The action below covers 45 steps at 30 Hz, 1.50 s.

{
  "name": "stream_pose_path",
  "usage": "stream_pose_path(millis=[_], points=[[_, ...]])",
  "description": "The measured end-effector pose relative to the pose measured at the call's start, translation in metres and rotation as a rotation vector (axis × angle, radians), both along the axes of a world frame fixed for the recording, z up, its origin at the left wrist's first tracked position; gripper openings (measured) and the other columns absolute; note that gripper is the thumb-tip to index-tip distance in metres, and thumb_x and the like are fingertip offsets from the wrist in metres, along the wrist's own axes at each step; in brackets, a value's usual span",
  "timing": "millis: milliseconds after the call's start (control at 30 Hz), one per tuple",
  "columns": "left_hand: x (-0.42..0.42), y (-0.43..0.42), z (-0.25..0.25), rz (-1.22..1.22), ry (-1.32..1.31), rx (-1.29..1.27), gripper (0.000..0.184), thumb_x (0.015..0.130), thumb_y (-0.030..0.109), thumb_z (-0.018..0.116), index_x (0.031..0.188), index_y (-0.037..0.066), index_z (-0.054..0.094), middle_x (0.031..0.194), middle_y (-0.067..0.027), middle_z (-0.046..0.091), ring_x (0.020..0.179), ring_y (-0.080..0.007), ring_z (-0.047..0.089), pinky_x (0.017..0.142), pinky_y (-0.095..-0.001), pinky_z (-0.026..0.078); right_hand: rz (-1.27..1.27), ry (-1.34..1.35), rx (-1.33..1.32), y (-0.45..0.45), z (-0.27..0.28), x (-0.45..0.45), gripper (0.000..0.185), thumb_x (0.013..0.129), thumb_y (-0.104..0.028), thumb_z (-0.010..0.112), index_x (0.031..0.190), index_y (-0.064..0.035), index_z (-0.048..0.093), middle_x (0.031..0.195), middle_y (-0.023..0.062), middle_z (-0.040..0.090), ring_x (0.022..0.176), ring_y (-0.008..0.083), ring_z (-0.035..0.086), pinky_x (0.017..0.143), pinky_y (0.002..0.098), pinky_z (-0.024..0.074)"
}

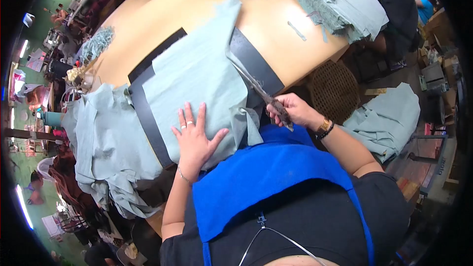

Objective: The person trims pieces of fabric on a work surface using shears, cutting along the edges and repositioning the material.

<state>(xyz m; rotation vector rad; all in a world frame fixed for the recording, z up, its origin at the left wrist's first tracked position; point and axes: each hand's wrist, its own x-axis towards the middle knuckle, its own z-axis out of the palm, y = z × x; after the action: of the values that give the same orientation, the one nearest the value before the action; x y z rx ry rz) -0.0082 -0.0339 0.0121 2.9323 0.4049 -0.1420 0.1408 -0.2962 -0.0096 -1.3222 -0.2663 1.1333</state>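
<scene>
Both hands are near you: your left hand (193, 139) presses flat, fingers spread, on the pale green cloth (194, 71), while your right hand (294, 110) is clamped on the scissors (260, 88), blades at the cloth's right edge. Beneath lies a dark board (258, 61) on the light wooden table (123, 32). A fabric stack (352, 2) covers its far right corner, beside a dark-shirted person (398, 2); a woven seat (334, 88) stands below.

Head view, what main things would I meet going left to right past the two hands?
Draped pale-green cloth on the left, spread left hand, right hand holding scissors, crumpled cloth on the right.
</scene>
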Motion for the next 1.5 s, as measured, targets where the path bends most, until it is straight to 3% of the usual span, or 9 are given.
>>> stream_pose_path(millis=[333,633,733,767,800,867,1000,1133,1500], points=[[0.198,0.025,0.035,-0.306,-0.236,0.112,0.072,0.085,0.06,0.055,0.139,0.015,0.042,0.146,-0.017,0.038,0.136,-0.0329,0.034,0.105,-0.0637,0.024,-0.01,-0.011,0.078,-0.002,-0.014,-0.003,0.02,0.092,-0.023,0.062,0.092,-0.004,0.064,0.077,-0.0001,0.061,0.065,0.006,0.06,0.057,0.0207,0.0501],[0.337,0.003,-0.023,-0.21,-0.254,0.112,0.062,0.077,0.043,0.066,0.131,0.013,0.052,0.122,-0.0127,0.061,0.113,-0.0311,0.057,0.1,-0.0733,0.022,0.018,-0.099,0.048,0.0,-0.003,-0.002,0.026,0.091,-0.03,0.064,0.089,-0.0036,0.066,0.072,-0.0013,0.06,0.062,0.006,0.058,0.057,0.0221,0.0499],[0.34,0.007,0.007,-0.187,-0.053,-0.067,0.056,0.077,0.044,0.066,0.122,0.011,0.059,0.107,-0.0074,0.067,0.101,-0.0249,0.063,0.1,-0.0548,0.034,0.031,-0.078,0.054,-0.001,-0.005,-0.002,0.027,0.091,-0.03,0.064,0.095,-0.0027,0.067,0.076,-0.0007,0.062,0.066,0.0059,0.059,0.06,0.0221,0.0504],[0.351,0.021,-0.002,-0.152,-0.132,-0.612,0.028,0.08,0.032,0.064,0.091,0.007,0.069,0.093,-0.0082,0.069,0.094,-0.0195,0.063,0.09,-0.0401,0.045,0.029,-0.064,0.068,-0.002,-0.006,-0.001,0.027,0.091,-0.029,0.064,0.095,-0.0026,0.067,0.076,-0.0004,0.062,0.066,0.0057,0.059,0.059,0.0218,0.0503],[0.347,0.026,0.006,-0.178,-0.214,-1.207,0.018,0.083,0.025,0.065,0.09,0.008,0.066,0.091,-0.001,0.067,0.083,-0.0109,0.06,0.076,-0.027,0.046,0.031,-0.049,0.081,-0.003,-0.008,0.0,0.026,0.091,-0.028,0.064,0.096,-0.0025,0.067,0.077,-0.0001,0.062,0.066,0.0056,0.059,0.059,0.0216,0.0502],[0.341,0.037,0.015,-0.142,-0.582,-1.439,0.04,0.085,0.022,0.068,0.118,0.007,0.052,0.093,0.0024,0.062,0.083,-0.0066,0.056,0.076,-0.0255,0.046,0.043,-0.044,0.068,-0.002,-0.01,0.002,0.023,0.092,-0.025,0.063,0.097,-0.0029,0.066,0.078,0.0006,0.062,0.064,0.0061,0.059,0.057,0.0211,0.0501],[0.286,0.074,0.009,-0.246,-0.673,-0.202,0.076,0.086,0.051,0.06,0.142,0.01,0.03,0.134,-0.0151,0.049,0.123,-0.0284,0.048,0.102,-0.0504,0.034,0.016,0.051,0.073,-0.002,-0.009,0.003,0.021,0.091,-0.025,0.063,0.092,-0.0036,0.065,0.076,0.0017,0.062,0.063,0.0067,0.06,0.056,0.0211,0.0503],[0.212,0.104,-0.014,-0.556,-0.222,0.04,0.099,0.072,0.071,0.06,0.148,0.018,0.026,0.154,-0.0165,0.02,0.141,-0.0362,0.021,0.109,-0.06,0.019,-0.008,0.096,0.086,-0.004,-0.009,0.003,0.02,0.09,-0.025,0.065,0.089,-0.0045,0.066,0.075,0.0017,0.063,0.06,0.0074,0.06,0.053,0.0217,0.0501],[0.159,0.088,-0.025,-0.44,-0.151,0.031,0.102,0.067,0.075,0.06,0.147,0.02,0.03,0.155,-0.0161,0.02,0.143,-0.0357,0.015,0.11,-0.061,0.013,-0.004,0.056,0.039,0.001,-0.001,0.008,0.026,0.089,-0.03,0.066,0.081,-0.005,0.064,0.071,0.002,0.062,0.057,0.0081,0.06,0.05,0.0223,0.0483]])
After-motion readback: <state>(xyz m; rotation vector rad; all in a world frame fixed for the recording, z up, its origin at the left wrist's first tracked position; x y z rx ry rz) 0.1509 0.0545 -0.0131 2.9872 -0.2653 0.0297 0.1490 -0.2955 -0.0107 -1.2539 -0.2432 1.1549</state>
